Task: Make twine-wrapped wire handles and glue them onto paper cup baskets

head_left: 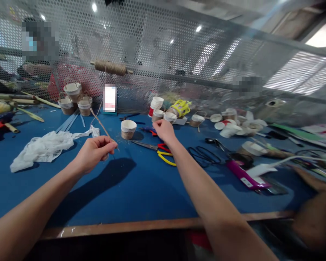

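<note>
My left hand (97, 152) is closed in a pinch on a thin brown length of twine (103, 125), which slants up and away to the left. Over the table's far middle, my right hand (164, 131) has its fingers curled down, and whatever they hold is hidden. Small cups wrapped in brown with white rims, among them one cup (170, 117), stand just behind it. A single wrapped cup (128, 129) sits upright between my hands. Scissors (146, 145) with red and yellow handles lie below my right wrist, and red-and-blue handled pliers (149, 131) are beside its fingers.
Crumpled white cloth (43, 150) lies at left, before three basket-like cups (73, 90). A twine spool (110, 67) hangs on the perforated metal screen (152, 47). A phone (109, 98) stands below it. A purple glue gun (246, 175) and black cable (205, 156) lie at right, with another person's arm (315, 181) beyond.
</note>
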Motion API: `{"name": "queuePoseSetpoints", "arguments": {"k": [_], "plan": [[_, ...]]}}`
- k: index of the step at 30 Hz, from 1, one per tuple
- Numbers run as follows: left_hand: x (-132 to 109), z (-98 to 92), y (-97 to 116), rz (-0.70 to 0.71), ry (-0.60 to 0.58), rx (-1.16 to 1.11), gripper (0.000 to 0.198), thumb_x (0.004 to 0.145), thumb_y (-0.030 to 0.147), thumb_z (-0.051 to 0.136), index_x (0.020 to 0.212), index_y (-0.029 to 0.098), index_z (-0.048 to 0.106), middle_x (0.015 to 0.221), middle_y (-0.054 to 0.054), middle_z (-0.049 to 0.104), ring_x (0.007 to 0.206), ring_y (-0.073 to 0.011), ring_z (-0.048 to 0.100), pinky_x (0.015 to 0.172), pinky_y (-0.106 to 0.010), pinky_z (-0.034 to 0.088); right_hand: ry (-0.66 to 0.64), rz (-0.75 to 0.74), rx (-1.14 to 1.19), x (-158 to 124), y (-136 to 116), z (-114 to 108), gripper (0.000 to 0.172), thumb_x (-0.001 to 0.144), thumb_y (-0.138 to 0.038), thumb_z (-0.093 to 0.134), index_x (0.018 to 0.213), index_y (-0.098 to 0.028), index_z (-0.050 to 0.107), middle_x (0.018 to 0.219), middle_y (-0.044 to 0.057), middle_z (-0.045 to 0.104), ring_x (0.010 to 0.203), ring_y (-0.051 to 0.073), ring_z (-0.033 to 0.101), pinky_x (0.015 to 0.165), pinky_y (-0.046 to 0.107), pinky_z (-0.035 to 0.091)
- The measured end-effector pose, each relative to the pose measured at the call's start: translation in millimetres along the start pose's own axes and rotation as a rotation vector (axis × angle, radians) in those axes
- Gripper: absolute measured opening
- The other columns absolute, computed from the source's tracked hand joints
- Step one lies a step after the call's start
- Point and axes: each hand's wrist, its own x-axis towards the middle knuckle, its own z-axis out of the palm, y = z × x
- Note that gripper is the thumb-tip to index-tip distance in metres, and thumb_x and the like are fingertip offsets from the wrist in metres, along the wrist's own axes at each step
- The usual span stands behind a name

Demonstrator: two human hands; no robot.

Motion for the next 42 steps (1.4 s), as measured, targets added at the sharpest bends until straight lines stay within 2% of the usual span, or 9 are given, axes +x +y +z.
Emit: {"name": "queuePoseSetpoints", "arguments": {"k": [4, 9, 12, 15, 17, 20, 23, 28, 42], "plan": [[1.4, -2.4, 0.8, -0.007, 0.009, -0.04, 0.015, 0.068, 0.025, 0.063, 0.062, 0.013, 0.056, 0.051, 0.005, 0.05, 0.036, -0.0011, 0.034, 0.035, -0.016, 0.023, -0.02, 0.134, -0.153, 24.1, 26.1, 4.0, 0.029, 0.085, -0.029, 0.049, 0.11, -0.014, 0.052, 0.111, 0.009, 0.053, 0.094, 0.018, 0.055, 0.078, 0.038, 0.047], [6.2, -7.0, 0.6, -0.007, 0.011, -0.108, 0.016, 0.067, 0.025, 0.064, 0.061, 0.013, 0.055, 0.049, 0.005, 0.051, 0.035, -0.0007, 0.033, 0.035, -0.016, 0.022, -0.03, 0.17, -0.19, 25.4, 37.8, 14.1, 0.028, 0.085, -0.029, 0.049, 0.109, -0.015, 0.052, 0.111, 0.008, 0.053, 0.094, 0.018, 0.055, 0.079, 0.037, 0.047], [8.2, -9.6, 0.3, -0.018, 0.006, -0.113, 0.016, 0.067, 0.025, 0.064, 0.06, 0.013, 0.055, 0.05, 0.005, 0.051, 0.035, -0.0006, 0.033, 0.036, -0.017, 0.022, 0.009, 0.156, -0.137, 20.3, 33.5, 8.1, 0.026, 0.077, -0.02, 0.059, 0.101, -0.01, 0.055, 0.103, 0.013, 0.057, 0.094, 0.022, 0.055, 0.079, 0.036, 0.045], [8.3, -11.0, 0.7, -0.027, -0.012, -0.11, 0.016, 0.068, 0.025, 0.064, 0.06, 0.013, 0.055, 0.05, 0.005, 0.051, 0.035, -0.0005, 0.033, 0.036, -0.017, 0.022, 0.009, 0.121, -0.019, 6.7, 21.8, -6.4, 0.025, 0.066, -0.013, 0.064, 0.09, -0.01, 0.056, 0.084, 0.011, 0.062, 0.078, 0.022, 0.06, 0.068, 0.032, 0.046], [7.9, -11.0, 1.5, -0.038, -0.024, -0.113, 0.016, 0.068, 0.025, 0.064, 0.061, 0.013, 0.055, 0.049, 0.005, 0.051, 0.035, -0.0005, 0.033, 0.036, -0.017, 0.021, -0.056, 0.083, 0.09, -10.2, 10.7, -17.9, 0.019, 0.069, -0.017, 0.06, 0.087, -0.012, 0.055, 0.071, 0.005, 0.061, 0.061, 0.015, 0.058, 0.058, 0.028, 0.047], [7.5, -10.3, 2.8, -0.05, -0.039, -0.119, 0.017, 0.068, 0.026, 0.064, 0.061, 0.013, 0.055, 0.048, 0.005, 0.051, 0.035, -0.0006, 0.033, 0.036, -0.017, 0.02, -0.288, -0.006, 0.329, -45.3, -6.5, -31.0, 0.017, 0.07, -0.029, 0.06, 0.074, -0.014, 0.055, 0.056, 0.0, 0.053, 0.046, 0.009, 0.048, 0.046, 0.024, 0.042], [8.5, -9.9, 2.5, -0.061, -0.045, -0.126, 0.02, 0.067, 0.027, 0.065, 0.06, 0.013, 0.053, 0.048, 0.005, 0.05, 0.035, -0.0006, 0.032, 0.036, -0.017, 0.019, -0.449, -0.147, 0.463, -81.0, -17.7, -32.2, 0.021, 0.069, -0.032, 0.061, 0.08, -0.014, 0.057, 0.06, 0.0, 0.055, 0.046, 0.008, 0.048, 0.042, 0.021, 0.038], [11.0, -11.9, -1.4, -0.052, -0.023, -0.115, 0.02, 0.066, 0.028, 0.066, 0.061, 0.013, 0.053, 0.049, 0.005, 0.049, 0.036, -0.0004, 0.032, 0.037, -0.017, 0.02, -0.488, -0.218, 0.376, -111.6, -20.5, -16.2, 0.022, 0.074, -0.034, 0.056, 0.083, -0.014, 0.059, 0.057, 0.0, 0.055, 0.047, 0.01, 0.049, 0.042, 0.022, 0.041], [11.8, -11.5, -3.4, -0.019, 0.005, 0.029, 0.016, 0.07, 0.026, 0.06, 0.063, 0.013, 0.054, 0.051, 0.005, 0.051, 0.036, -0.0014, 0.034, 0.038, -0.017, 0.024, -0.458, -0.195, 0.208, -118.9, -23.8, -11.6, 0.018, 0.071, -0.032, 0.055, 0.063, -0.017, 0.051, 0.044, -0.005, 0.047, 0.037, 0.007, 0.044, 0.038, 0.019, 0.038]]}}
